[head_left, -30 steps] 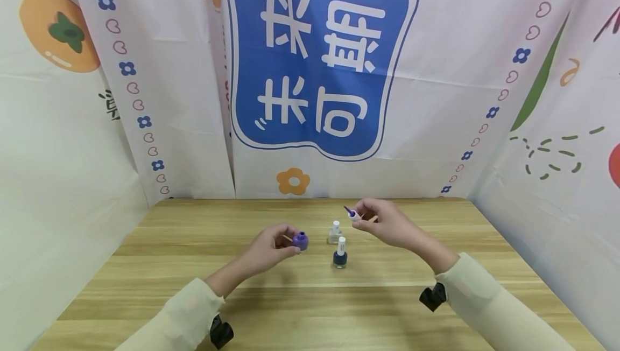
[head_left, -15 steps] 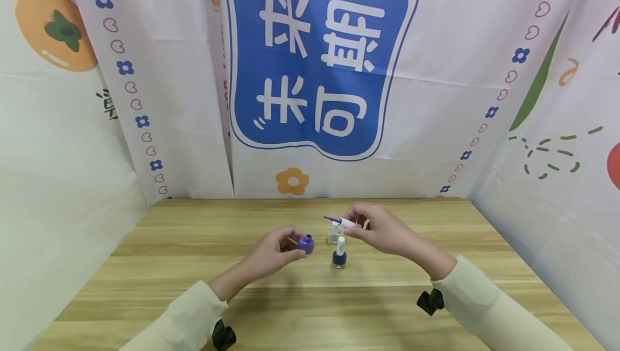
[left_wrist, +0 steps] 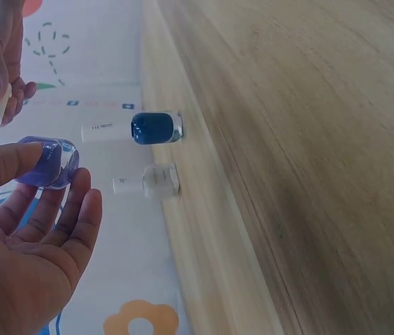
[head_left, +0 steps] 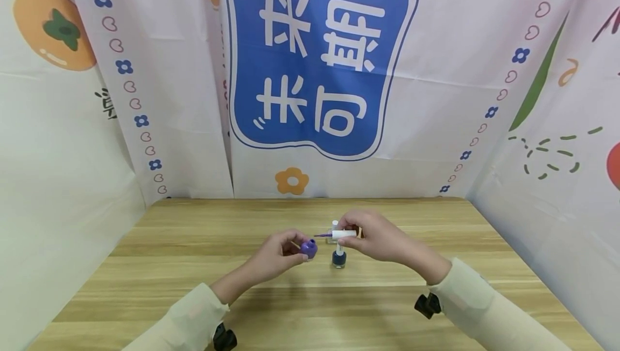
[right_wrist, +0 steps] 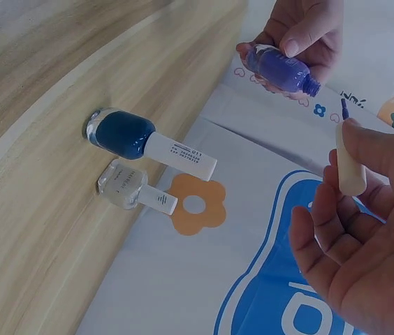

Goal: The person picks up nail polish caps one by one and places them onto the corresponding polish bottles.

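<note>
My left hand (head_left: 278,257) grips a purple nail polish bottle (head_left: 309,249) between thumb and fingers; its neck is uncapped and leans toward the right. The right hand (head_left: 370,236) pinches a white cap with a purple-coated brush (head_left: 344,234), held nearly level in the head view. The brush tip points left, just above and apart from the bottle's neck. A dark blue nail polish bottle (right_wrist: 123,134) with a white cap stands on the table below the right hand. Close behind it is a clear nail polish bottle (right_wrist: 121,185), also white-capped, partly hidden in the head view.
The wooden table (head_left: 194,286) spreads under both hands. A printed white cloth (head_left: 426,125) hangs at its back edge and along the sides. A small black camera (head_left: 428,305) sits at each wrist.
My right hand has come left and down, turning the brush from pointing up-left to nearly level toward the purple bottle. The left hand has shifted slightly right and down with the bottle.
</note>
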The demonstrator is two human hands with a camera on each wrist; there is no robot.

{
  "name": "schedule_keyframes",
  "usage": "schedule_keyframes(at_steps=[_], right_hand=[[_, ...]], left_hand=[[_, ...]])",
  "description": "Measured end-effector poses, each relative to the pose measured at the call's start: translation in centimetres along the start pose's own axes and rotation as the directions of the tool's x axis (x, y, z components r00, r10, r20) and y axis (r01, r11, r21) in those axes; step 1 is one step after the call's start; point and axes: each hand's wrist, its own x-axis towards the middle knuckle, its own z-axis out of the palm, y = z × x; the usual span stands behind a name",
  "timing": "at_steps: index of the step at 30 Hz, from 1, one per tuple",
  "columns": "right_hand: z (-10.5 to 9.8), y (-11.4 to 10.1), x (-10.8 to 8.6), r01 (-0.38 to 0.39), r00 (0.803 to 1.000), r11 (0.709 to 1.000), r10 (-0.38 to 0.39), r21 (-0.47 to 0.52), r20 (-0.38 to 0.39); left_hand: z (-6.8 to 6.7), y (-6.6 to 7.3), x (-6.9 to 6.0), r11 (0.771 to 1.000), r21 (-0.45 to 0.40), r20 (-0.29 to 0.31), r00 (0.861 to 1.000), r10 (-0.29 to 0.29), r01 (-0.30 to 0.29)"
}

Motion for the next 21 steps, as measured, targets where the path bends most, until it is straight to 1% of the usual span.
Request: schedule_keyframes(at_steps=[2,8,13,17,21], right_hand=[[0.06,-0.01,-0.03,-0.001,1.000,1.000,0.001,-0.013,0.004],[0.18,0.05,-0.02,0.004,1.000,0.999,-0.003,-0.041,0.017],[0.14,0.04,-0.05,0.006,1.000,0.998,-0.004,-0.059,0.020],[0.13,0.04,-0.13,0.007,1.000,0.997,-0.005,-0.075,0.021],[0.16,0.01,-0.13,0.008,1.000,0.997,-0.006,-0.081,0.027]], left_hand=[[0.05,0.02,-0.03,1.000,-0.005,0.005,1.000,0.005,-0.005],[0.15,0.23,-0.10,1.000,0.014,0.009,1.000,-0.001,0.001],[0.23,0.30,-0.09,0.999,0.032,0.008,1.000,0.004,-0.004],[0.30,0.25,-0.05,0.999,0.033,0.014,1.000,0.013,-0.013],[0.35,0.16,0.01,1.000,0.028,0.017,1.000,0.008,-0.009]])
